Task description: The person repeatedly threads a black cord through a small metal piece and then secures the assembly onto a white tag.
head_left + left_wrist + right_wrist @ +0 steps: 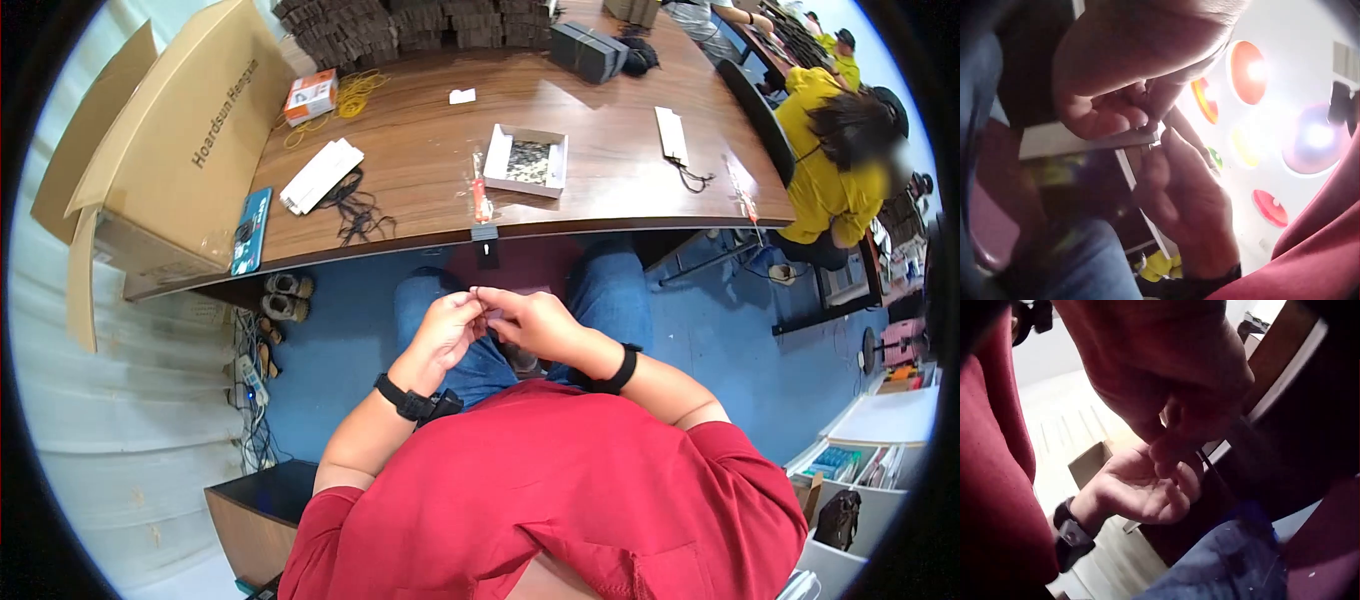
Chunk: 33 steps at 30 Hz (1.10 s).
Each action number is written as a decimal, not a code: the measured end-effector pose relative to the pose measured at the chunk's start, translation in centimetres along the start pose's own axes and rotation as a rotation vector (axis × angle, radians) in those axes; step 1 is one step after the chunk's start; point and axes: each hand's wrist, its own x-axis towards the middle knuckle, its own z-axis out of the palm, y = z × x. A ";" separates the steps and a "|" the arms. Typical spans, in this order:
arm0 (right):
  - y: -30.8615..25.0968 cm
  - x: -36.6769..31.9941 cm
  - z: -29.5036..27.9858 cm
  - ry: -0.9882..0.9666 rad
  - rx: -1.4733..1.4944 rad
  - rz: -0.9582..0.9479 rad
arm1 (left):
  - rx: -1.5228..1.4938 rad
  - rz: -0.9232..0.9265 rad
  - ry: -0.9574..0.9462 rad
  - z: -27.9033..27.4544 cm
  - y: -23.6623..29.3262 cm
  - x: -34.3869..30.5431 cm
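My two hands meet over my lap, just below the table's front edge (pixel 400 245). The left hand (pixel 468 302), with a black watch (pixel 410 402) on its wrist, and the right hand (pixel 497 306), with a black wristband (pixel 622 370), pinch a small item (pixel 1155 143) between their fingertips. It is mostly hidden, and I cannot tell what it is. In the right wrist view a thin dark cord (pixel 1212 467) runs down from the right hand (pixel 1169 450) beside the curled left hand (pixel 1166 490). In the left wrist view the left hand (pixel 1138 119) is above and the right hand (pixel 1169 140) below.
The brown table holds a white tray of small pieces (pixel 527 160), white tags (pixel 320 175), loose black cords (pixel 355 212), an orange packet (pixel 311 95), yellow bands (pixel 357 94) and dark stacks (pixel 587 50). A big cardboard box (pixel 180 150) stands left. A person in yellow (pixel 828 165) sits right.
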 end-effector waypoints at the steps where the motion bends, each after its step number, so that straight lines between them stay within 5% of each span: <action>1: 0.0 0.0 0.0 0.024 -0.104 -0.019 | -0.087 -0.063 0.006 0.5 0.0 0.0; 8: 0.1 0.0 0.3 0.154 -0.291 -0.020 | -0.336 -0.166 -0.239 0.7 1.3 -0.4; 10: 0.6 0.1 -0.6 0.156 -0.308 -0.028 | -0.088 -0.013 -0.129 1.5 2.7 -1.8; 14: -1.5 1.3 -5.2 -0.142 0.635 0.481 | 0.743 0.568 -0.038 1.0 2.8 -1.6; 16: -2.4 1.8 -6.7 -0.204 0.946 0.573 | 0.966 0.664 -0.169 3.2 4.5 -2.6; 18: -2.3 2.0 -6.9 -0.224 1.096 0.559 | 0.598 0.512 -0.314 3.9 2.8 -1.7; 19: -2.5 2.1 -7.6 -0.272 1.182 0.572 | 0.494 0.285 -0.378 3.9 3.1 -1.7; 22: -2.4 2.0 -7.2 0.016 0.647 0.420 | 0.432 0.256 -0.350 3.5 2.9 -1.2; 24: -2.1 2.0 -7.1 0.336 -0.175 0.000 | 0.352 0.163 -0.393 3.0 2.5 -1.1; 29: -1.5 2.2 -7.2 0.505 -0.290 -0.282 | 0.228 -0.020 -0.445 3.8 3.7 -2.2; 32: -1.6 1.5 -9.3 0.020 0.086 0.004 | 0.197 -0.021 -0.379 3.2 4.0 -1.8; 33: -1.6 1.6 -10.4 -0.064 -0.187 -0.139 | 0.177 -0.023 -0.347 3.1 4.2 -1.8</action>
